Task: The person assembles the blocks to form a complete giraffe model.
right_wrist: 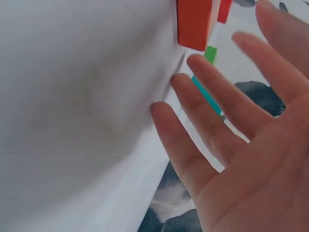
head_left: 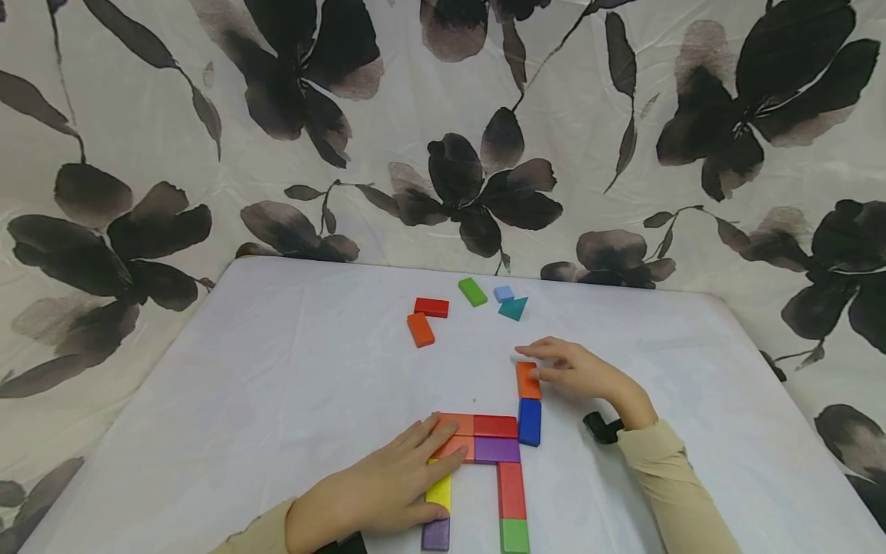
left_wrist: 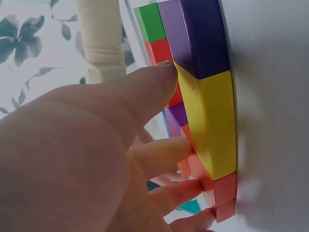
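My left hand (head_left: 388, 481) lies spread over the left part of a block figure, fingertips on orange blocks (head_left: 457, 423) and thumb by the yellow block (head_left: 439, 492). Below the yellow one sits a purple block (head_left: 435, 535). A red block (head_left: 495, 426) and a violet block (head_left: 496, 450) continue the figure rightward, above a red upright block (head_left: 511, 490) and a green block (head_left: 514, 535). At its upper right stand a blue block (head_left: 529, 422) and an orange block (head_left: 526, 381). My right hand (head_left: 588, 373) is beside that orange block, fingers extended and holding nothing.
Toward the far edge of the white table (head_left: 311, 369) lie a red block (head_left: 432, 308), an orange block (head_left: 420, 329), a green block (head_left: 473, 292), a light blue block (head_left: 504, 294) and a teal triangle (head_left: 514, 308). A floral cloth (head_left: 388, 92) hangs behind.
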Demonstrator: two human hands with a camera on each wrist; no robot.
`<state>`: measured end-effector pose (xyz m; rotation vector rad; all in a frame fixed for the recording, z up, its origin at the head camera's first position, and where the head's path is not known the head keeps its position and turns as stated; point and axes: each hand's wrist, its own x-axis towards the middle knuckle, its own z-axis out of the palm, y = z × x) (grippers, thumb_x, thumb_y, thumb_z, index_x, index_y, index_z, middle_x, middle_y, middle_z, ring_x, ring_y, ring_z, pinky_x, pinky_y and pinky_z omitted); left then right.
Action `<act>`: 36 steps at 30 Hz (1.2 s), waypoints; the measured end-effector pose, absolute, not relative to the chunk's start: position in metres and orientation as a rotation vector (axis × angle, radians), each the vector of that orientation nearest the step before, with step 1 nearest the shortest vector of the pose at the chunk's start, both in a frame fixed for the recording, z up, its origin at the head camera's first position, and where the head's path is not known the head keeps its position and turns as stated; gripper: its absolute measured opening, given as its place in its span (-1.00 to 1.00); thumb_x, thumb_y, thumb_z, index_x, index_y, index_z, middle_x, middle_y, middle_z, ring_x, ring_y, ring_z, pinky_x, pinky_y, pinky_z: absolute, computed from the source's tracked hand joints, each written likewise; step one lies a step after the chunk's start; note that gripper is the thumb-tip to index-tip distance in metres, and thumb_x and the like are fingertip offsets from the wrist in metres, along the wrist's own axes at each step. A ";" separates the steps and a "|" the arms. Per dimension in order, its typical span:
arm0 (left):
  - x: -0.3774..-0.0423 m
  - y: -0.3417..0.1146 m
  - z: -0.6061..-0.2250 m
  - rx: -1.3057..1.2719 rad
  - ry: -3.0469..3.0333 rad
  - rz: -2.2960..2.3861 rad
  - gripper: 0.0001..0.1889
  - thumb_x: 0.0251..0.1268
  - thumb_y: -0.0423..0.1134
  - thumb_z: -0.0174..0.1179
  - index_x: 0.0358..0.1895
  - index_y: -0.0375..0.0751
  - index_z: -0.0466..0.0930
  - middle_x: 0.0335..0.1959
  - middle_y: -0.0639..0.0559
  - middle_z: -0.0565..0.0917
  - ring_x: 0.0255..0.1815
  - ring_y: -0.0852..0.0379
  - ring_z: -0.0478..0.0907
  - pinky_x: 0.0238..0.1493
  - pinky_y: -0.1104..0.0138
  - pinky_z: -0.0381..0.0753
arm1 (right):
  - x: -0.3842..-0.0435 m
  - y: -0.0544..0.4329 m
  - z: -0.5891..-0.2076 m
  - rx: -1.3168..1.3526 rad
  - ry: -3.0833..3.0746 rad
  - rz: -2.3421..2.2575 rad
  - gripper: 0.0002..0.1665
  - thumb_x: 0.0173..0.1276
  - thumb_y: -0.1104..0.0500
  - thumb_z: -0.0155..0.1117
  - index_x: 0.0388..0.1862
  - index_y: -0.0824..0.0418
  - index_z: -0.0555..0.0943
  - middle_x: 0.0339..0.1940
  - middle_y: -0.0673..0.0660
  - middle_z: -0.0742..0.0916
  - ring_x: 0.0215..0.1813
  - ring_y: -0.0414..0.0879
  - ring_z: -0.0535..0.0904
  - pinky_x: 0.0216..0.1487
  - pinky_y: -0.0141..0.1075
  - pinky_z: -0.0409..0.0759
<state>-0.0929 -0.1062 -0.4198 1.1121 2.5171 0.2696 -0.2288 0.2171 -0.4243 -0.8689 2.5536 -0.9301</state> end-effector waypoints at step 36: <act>-0.092 -0.108 -0.419 1.152 2.528 0.268 -0.28 0.41 0.21 0.09 0.53 0.00 0.23 0.59 -0.13 0.05 0.59 -0.17 -0.08 0.49 0.02 0.09 | -0.323 0.101 -0.396 -0.735 2.662 -0.397 -0.23 0.38 0.46 -0.21 0.59 0.24 0.11 0.62 0.23 0.10 0.58 0.27 -0.02 0.53 0.10 -0.11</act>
